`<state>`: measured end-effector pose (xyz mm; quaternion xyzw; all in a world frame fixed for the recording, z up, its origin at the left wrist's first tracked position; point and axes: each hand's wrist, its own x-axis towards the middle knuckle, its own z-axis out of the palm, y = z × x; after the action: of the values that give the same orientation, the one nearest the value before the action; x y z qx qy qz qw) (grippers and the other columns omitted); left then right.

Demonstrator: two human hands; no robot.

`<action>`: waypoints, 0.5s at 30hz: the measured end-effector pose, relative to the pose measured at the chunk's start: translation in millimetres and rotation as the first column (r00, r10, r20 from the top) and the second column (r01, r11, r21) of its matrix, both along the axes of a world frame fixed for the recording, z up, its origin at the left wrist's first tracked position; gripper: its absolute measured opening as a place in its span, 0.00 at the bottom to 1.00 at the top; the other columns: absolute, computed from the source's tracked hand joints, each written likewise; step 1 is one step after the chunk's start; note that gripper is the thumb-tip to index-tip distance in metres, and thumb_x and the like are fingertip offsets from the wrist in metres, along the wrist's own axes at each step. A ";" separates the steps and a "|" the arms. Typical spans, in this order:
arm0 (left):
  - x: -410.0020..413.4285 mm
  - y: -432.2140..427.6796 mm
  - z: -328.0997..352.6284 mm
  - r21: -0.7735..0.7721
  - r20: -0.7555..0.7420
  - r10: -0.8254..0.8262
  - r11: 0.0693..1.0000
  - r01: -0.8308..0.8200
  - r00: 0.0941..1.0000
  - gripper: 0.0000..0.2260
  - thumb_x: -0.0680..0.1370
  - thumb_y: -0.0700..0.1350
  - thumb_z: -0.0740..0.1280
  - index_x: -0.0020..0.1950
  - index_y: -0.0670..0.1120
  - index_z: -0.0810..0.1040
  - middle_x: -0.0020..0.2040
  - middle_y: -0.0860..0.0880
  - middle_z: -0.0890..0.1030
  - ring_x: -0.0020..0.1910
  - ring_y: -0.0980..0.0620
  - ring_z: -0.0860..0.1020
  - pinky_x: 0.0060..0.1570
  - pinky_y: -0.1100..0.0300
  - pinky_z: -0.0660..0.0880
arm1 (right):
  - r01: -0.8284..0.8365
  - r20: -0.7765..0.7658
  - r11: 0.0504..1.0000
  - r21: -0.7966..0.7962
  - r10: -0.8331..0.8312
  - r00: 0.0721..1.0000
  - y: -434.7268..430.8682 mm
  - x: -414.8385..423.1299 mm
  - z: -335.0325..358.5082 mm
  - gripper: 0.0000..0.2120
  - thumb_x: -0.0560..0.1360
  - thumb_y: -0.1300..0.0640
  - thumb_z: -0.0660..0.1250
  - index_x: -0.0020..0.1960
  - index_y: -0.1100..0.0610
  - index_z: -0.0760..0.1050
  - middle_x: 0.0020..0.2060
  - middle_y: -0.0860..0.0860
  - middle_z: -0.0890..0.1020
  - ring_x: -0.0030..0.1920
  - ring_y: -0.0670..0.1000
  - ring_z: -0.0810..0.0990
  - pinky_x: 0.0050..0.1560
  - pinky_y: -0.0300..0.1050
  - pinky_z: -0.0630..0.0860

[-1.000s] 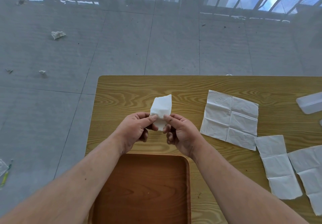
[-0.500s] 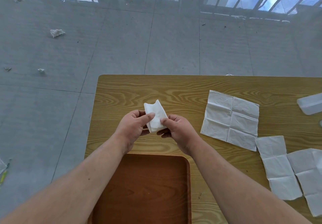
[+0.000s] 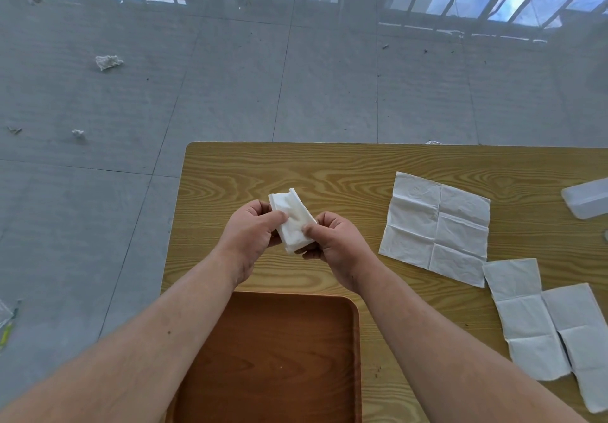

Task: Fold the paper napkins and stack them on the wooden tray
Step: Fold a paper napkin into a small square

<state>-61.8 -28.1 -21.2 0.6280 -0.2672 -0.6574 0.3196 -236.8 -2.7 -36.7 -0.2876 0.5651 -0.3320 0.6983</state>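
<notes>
- Hands meet at the middle of the frame, above the wooden surface [image 3: 362,172], with a folded napkin [image 3: 291,222] pinched between them.
- Left hand [image 3: 251,235] has its grip closed on the napkin's left edge, thumb lying across the front of the paper.
- Right hand [image 3: 332,241] has its grip closed on the lower right edge, thumb pressed on top and fingers curled under.
- Napkin is a small, thick white packet, tilted so its upper end leans toward the upper left; that end stands free above the fingers.
- Tray [image 3: 357,340] of reddish wood sits at the bottom centre, just below the hands, between the two forearms, with nothing in it.
- Open napkin [image 3: 434,227], creased into six panels, lies flat at right of centre.
- Two narrower, partly folded napkins [image 3: 526,320] lie side by side at the lower right, touching or overlapping along their long edges.
- Clear plastic box [image 3: 585,199] shows at the right edge, cut off by the frame.
- Grey tiled floor [image 3: 230,77] fills the upper half, with a crumpled scrap [image 3: 108,61] at upper left.
</notes>
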 end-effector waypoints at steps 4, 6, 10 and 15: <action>1.0 0.3 0.8 -0.036 0.029 0.017 0.999 -0.016 0.999 0.04 0.78 0.36 0.72 0.50 0.42 0.78 0.50 0.39 0.88 0.48 0.42 0.88 0.44 0.53 0.85 | -0.001 0.008 1.000 0.010 0.001 1.000 -0.4 2.1 0.8 0.07 0.80 0.64 0.68 0.45 0.56 0.72 0.40 0.55 0.86 0.38 0.52 0.85 0.39 0.46 0.80; 1.2 0.5 0.9 -0.038 0.029 0.030 0.999 -0.029 0.999 0.08 0.77 0.34 0.72 0.53 0.42 0.76 0.53 0.39 0.87 0.48 0.43 0.88 0.43 0.53 0.85 | 0.024 -0.013 1.000 0.013 -0.024 1.000 -1.3 3.2 0.2 0.07 0.78 0.66 0.68 0.46 0.56 0.72 0.43 0.56 0.86 0.39 0.51 0.85 0.38 0.46 0.80; 6.8 2.9 -0.6 -0.102 0.284 -0.062 0.990 0.095 0.957 0.30 0.75 0.41 0.76 0.72 0.53 0.66 0.64 0.47 0.80 0.58 0.49 0.82 0.50 0.58 0.79 | -0.041 -0.184 0.999 0.005 0.041 0.982 -4.5 -1.1 -0.8 0.22 0.74 0.63 0.68 0.66 0.53 0.69 0.49 0.57 0.87 0.43 0.52 0.88 0.39 0.46 0.82; 17.2 1.4 3.1 -0.058 0.834 -0.433 0.547 0.835 0.341 0.46 0.71 0.60 0.75 0.81 0.64 0.51 0.84 0.56 0.57 0.83 0.54 0.50 0.82 0.43 0.49 | -0.579 -0.715 0.813 -0.054 0.374 0.591 -16.6 -8.3 8.3 0.15 0.73 0.54 0.68 0.59 0.46 0.74 0.44 0.46 0.83 0.37 0.45 0.80 0.32 0.41 0.72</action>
<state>-44.6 -26.8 -18.1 0.5686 -0.7564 -0.3220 0.0299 -245.2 -19.3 -28.4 -0.6256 0.6256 -0.0795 0.4593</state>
